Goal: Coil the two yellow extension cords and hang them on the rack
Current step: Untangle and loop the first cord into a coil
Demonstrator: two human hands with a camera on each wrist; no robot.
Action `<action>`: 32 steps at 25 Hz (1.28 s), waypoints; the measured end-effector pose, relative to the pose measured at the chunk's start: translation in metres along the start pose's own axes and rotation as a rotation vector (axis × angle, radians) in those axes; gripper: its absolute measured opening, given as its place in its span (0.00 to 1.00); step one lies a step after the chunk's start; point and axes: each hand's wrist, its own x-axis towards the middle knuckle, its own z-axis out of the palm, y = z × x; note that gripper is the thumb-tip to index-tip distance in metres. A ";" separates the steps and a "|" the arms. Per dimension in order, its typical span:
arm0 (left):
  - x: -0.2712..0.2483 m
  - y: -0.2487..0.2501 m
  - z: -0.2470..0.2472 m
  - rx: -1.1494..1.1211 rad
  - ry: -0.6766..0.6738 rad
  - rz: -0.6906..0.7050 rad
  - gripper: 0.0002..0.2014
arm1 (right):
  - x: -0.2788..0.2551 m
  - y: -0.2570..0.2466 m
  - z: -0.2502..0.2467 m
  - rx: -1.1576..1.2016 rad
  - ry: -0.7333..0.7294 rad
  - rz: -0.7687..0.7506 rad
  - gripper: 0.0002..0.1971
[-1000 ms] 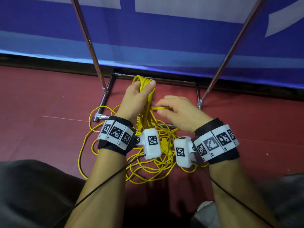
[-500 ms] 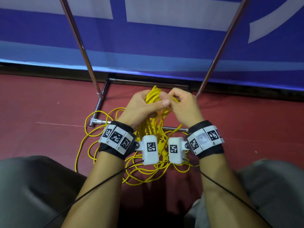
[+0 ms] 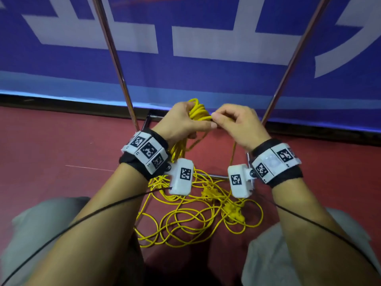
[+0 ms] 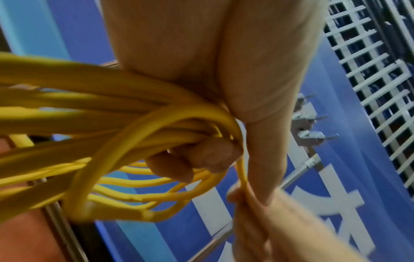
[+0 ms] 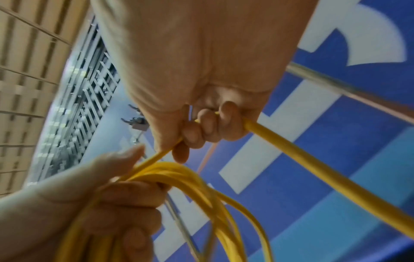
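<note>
A bundle of gathered yellow cord loops point(image 3: 197, 109) stands upright at 12 o'clock, gripped in the left hand point(image 3: 181, 122). One strand point(image 5: 291, 147) runs from it through the right hand point(image 3: 237, 122). The remaining yellow cord point(image 3: 198, 219) sprawls loose and tangled on the red floor at 6 o'clock, across the rack's point(image 3: 115, 56) chrome base bar.

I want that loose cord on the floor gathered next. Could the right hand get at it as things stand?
Probably not yet: the right hand is pinching a strand feeding the coil. The loose cord lies unobstructed below.
</note>
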 end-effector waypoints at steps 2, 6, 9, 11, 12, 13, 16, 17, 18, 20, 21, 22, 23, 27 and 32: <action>0.003 0.000 0.003 0.036 -0.014 0.004 0.22 | 0.009 -0.016 0.004 0.015 -0.013 -0.034 0.11; 0.002 -0.006 -0.008 -0.151 0.036 -0.024 0.10 | -0.005 0.013 0.021 0.355 -0.230 0.126 0.21; -0.001 -0.019 -0.024 -0.303 0.092 -0.079 0.10 | -0.025 0.052 0.026 0.279 -0.333 0.263 0.18; -0.004 -0.028 -0.030 -0.265 0.116 -0.108 0.09 | -0.024 0.064 0.024 0.137 -0.139 0.204 0.12; -0.006 -0.032 -0.029 -0.228 0.114 -0.131 0.09 | -0.023 0.063 0.021 0.108 -0.043 0.170 0.09; -0.007 -0.034 -0.027 -0.183 0.112 -0.149 0.09 | -0.020 0.060 0.020 0.097 0.003 0.140 0.06; -0.009 -0.039 -0.015 -0.029 0.066 -0.154 0.15 | -0.018 0.043 0.027 0.008 -0.043 0.082 0.04; -0.009 -0.039 -0.010 0.005 0.024 -0.144 0.16 | -0.018 0.035 0.032 0.005 -0.052 0.077 0.03; -0.010 -0.040 -0.006 0.029 -0.016 -0.132 0.17 | -0.017 0.028 0.038 0.029 -0.047 0.083 0.04; -0.013 -0.041 -0.001 0.027 -0.051 -0.111 0.16 | -0.015 0.018 0.047 0.120 -0.034 0.105 0.06; -0.014 -0.041 0.000 -0.007 -0.039 -0.100 0.13 | -0.015 0.017 0.047 0.154 -0.045 0.109 0.07; -0.014 -0.041 0.001 -0.058 -0.009 -0.090 0.10 | -0.014 0.018 0.045 0.170 -0.076 0.110 0.10; -0.013 -0.040 0.002 -0.118 0.028 -0.081 0.09 | -0.014 0.023 0.040 0.167 -0.130 0.120 0.13; -0.009 -0.040 -0.001 -0.269 0.183 -0.038 0.11 | -0.019 0.057 0.020 -0.004 -0.359 0.267 0.23; -0.004 -0.052 -0.010 -0.058 0.146 -0.075 0.09 | -0.021 0.062 0.019 -0.076 0.009 0.226 0.12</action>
